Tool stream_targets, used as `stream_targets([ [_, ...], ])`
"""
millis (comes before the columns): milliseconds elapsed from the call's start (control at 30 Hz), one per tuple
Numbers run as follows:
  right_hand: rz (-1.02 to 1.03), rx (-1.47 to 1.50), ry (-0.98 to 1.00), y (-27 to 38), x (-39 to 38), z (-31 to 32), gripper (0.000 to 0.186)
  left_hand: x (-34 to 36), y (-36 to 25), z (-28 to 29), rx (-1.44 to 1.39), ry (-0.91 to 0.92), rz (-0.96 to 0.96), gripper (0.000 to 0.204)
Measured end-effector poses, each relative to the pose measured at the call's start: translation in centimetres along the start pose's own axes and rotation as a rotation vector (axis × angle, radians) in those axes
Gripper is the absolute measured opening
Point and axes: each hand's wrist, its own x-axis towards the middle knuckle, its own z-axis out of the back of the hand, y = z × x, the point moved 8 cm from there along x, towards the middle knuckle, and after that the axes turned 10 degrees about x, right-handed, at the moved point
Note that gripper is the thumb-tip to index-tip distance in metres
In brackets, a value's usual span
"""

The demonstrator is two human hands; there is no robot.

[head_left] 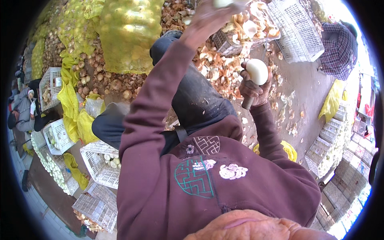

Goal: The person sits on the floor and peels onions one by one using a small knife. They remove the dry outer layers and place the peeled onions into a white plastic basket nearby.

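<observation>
My right hand is closed round a smooth, white peeled onion, held up in front of me. A short brown handle, like a knife's, sticks out below the same fingers; no blade shows. My left arm is stretched far forward, and my left hand is smeared by motion at the top edge. A pale, round peeled onion shows at its fingers, partly cut off by the frame. Beneath that hand stands a crate heaped with loose onion skins.
A large yellow mesh sack of onions stands ahead left, with unpeeled onions beside it. White crates lie ahead right and at left. Other people sit at far right and far left. Skins litter the floor.
</observation>
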Motion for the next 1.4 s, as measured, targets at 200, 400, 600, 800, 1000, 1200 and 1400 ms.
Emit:
stream_targets([
  [200,-0.028,-0.288,-0.15,-1.2,3.0,-1.1,0.054,-5.1,-4.7,-0.4,0.503,0.007,-0.389,0.059],
  [400,-0.02,-1.305,-0.333,-5.1,4.8,-0.1,0.058,-16.5,-4.5,5.5,0.49,0.08,-0.083,0.068],
  [600,-0.608,-1.375,-0.119,-19.5,6.7,-2.6,0.068,-27.5,-10.5,19.3,0.559,-0.412,0.069,0.059],
  [800,-0.798,-1.572,-0.101,-21.7,10.4,-1.9,0.054,-49.6,-13.6,36.6,0.938,-1.033,0.814,0.056],
  [1000,-0.808,-1.837,-0.094,-22.1,16.8,-0.2,0.045,-49.0,-10.5,47.8,1.619,-0.625,0.97,0.07],
  [1200,-0.845,-1.798,-0.07,-26.7,24.0,4.0,0.037,-44.7,20.3,54.2,0.179,-0.096,0.821,0.068],
  [1400,-0.902,-1.743,-0.219,-27.5,24.7,5.9,0.04,-40.5,39.0,46.4,1.066,0.166,1.25,0.079],
])
